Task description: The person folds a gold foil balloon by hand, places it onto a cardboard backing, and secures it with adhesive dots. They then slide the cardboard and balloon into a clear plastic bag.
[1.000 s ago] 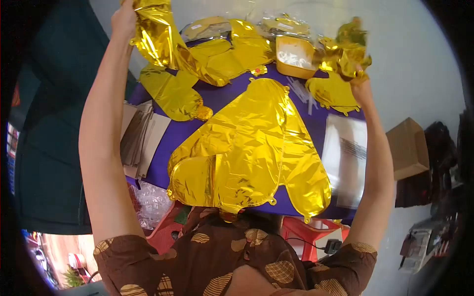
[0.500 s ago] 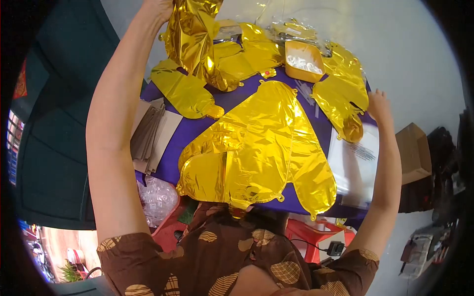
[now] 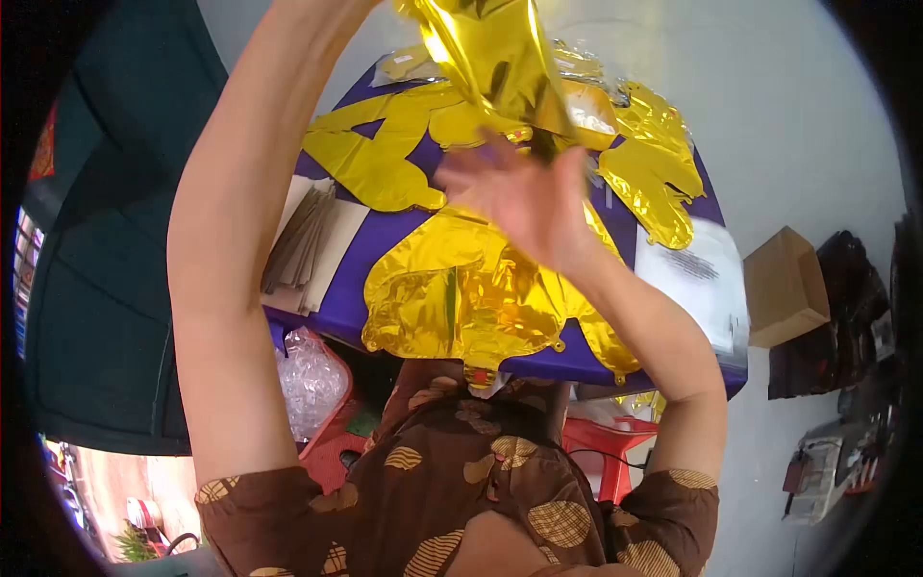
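A crinkled gold foil piece (image 3: 505,58) hangs at the top centre, near the upper end of my left arm. My left hand is cut off by the top edge. Below that piece, my right hand (image 3: 529,197) reaches in from the right with fingers apart, blurred, and nothing visible in it. Under my right hand a large gold foil balloon (image 3: 481,288) lies flat along the table's near edge. More flat gold foil (image 3: 370,159) lies at the left, and another foil piece (image 3: 654,173) at the right.
A yellow box (image 3: 601,135) of white items stands at the back of the purple table (image 3: 341,260). Cardboard strips (image 3: 303,245) lie left, a clear plastic-wrapped stack (image 3: 697,279) right. A cardboard box (image 3: 788,288) is beyond the right edge, and clear plastic (image 3: 310,380) sits below left.
My right hand has moved from the table's right edge to the centre. The hanging foil and my left arm have shifted right, and the left foil lies more spread out in view.
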`<action>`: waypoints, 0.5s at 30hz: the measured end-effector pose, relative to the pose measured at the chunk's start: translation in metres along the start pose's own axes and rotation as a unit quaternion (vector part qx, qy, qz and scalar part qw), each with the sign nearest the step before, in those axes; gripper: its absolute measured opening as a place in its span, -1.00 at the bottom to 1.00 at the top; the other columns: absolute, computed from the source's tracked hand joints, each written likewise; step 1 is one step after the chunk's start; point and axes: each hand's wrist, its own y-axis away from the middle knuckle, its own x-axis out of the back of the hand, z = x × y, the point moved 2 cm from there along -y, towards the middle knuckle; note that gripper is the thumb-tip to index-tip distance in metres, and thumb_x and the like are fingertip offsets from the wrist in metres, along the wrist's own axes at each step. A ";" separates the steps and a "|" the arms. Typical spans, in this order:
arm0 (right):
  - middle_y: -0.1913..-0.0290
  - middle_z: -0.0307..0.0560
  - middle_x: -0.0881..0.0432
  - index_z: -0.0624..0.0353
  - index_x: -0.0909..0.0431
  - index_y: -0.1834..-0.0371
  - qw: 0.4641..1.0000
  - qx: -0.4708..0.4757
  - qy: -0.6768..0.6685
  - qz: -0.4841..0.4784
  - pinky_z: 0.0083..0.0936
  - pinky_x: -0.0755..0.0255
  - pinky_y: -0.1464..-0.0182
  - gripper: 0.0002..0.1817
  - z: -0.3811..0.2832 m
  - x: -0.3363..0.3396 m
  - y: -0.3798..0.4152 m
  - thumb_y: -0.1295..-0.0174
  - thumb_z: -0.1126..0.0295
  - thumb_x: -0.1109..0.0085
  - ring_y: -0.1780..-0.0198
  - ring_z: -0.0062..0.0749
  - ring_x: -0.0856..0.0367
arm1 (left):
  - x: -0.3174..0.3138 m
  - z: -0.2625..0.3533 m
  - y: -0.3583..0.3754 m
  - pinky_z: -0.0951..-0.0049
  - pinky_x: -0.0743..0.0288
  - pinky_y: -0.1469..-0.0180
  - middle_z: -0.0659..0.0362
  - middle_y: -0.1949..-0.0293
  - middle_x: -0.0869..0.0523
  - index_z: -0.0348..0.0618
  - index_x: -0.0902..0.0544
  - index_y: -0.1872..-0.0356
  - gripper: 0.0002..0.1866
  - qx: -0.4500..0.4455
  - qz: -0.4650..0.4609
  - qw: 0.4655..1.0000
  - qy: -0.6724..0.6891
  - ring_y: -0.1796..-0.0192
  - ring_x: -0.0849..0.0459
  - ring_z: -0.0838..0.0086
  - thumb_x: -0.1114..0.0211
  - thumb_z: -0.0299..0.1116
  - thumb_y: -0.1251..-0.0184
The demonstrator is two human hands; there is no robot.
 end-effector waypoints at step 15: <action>-0.17 0.10 -0.60 0.40 -0.39 -0.27 0.937 0.091 0.034 0.335 -0.17 -0.44 -0.29 -0.37 -0.097 0.038 0.009 -0.38 0.03 -0.06 -0.20 -0.10 -0.58 | 0.109 -0.024 0.192 0.60 -0.49 0.03 0.24 0.16 -0.68 -0.32 -0.58 -0.07 -0.73 0.192 0.002 0.977 -0.090 0.13 -0.63 0.65 -0.23 -0.51 -0.40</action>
